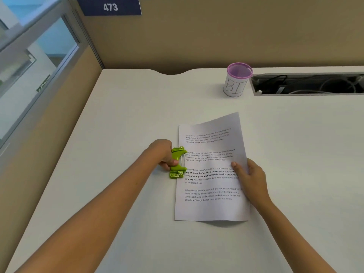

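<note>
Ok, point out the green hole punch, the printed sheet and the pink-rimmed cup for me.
green hole punch [177, 154]: head view, on its upper green lever.
printed sheet [208, 210]: head view, on the blank lower margin.
pink-rimmed cup [233, 86]: head view, on the white lettered side.

Hole punch [178, 162] at sheet's [211, 174] left edge, cup [235, 80] behind on desk [128, 119]

On my feed the person shows as two bare arms. The left hand [165, 154] is slim, with rounded knuckles. Back from its grip the left forearm [110, 196] is uncovered skin all the way to the lower edge of the view, looking broader the closer it comes to the camera. The right hand [251, 177] shows a short thumbnail [233, 164] at the grip. Behind that grip the right forearm [291, 231] is likewise bare to the frame's edge.
</note>
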The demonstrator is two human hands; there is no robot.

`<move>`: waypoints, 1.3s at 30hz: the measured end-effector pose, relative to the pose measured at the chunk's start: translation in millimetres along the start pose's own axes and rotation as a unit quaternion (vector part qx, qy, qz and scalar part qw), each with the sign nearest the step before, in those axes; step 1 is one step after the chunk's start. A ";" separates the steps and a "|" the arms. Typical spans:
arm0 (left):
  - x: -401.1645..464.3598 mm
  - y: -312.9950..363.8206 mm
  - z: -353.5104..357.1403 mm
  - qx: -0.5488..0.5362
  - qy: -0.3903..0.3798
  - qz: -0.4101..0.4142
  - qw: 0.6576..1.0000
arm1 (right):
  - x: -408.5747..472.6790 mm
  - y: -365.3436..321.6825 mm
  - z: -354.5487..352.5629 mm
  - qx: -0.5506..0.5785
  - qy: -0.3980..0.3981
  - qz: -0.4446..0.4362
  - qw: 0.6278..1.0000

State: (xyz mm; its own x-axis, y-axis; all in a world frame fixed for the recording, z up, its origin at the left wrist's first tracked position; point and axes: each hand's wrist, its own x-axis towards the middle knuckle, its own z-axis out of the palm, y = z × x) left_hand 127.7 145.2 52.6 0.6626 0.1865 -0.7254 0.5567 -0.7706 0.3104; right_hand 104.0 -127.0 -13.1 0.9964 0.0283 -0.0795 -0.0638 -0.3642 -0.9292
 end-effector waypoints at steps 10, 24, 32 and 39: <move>-7.6 7.7 -3.4 0.001 -0.022 -0.047 0.999 | 0.8 3.9 -0.1 0.007 -0.006 0.003 1.000; -26.7 -17.2 8.3 -0.129 0.010 0.037 0.991 | 1.2 4.5 -2.0 -0.012 -0.009 -0.002 1.000; -30.9 -38.6 20.0 -0.128 0.114 0.048 0.984 | 3.7 4.4 -20.1 0.002 -0.002 0.001 1.000; -37.8 -24.2 24.1 -0.082 0.261 0.093 0.957 | 4.5 8.9 -58.9 0.041 0.007 0.012 0.999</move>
State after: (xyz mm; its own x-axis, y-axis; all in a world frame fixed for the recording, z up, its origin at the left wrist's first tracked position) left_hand 77.1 142.1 57.8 0.8939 0.3683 -0.2556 0.4482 -0.7213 0.5280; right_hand 111.1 -184.9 -0.5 0.9953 0.0066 -0.0966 -0.0906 -0.2875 -0.9535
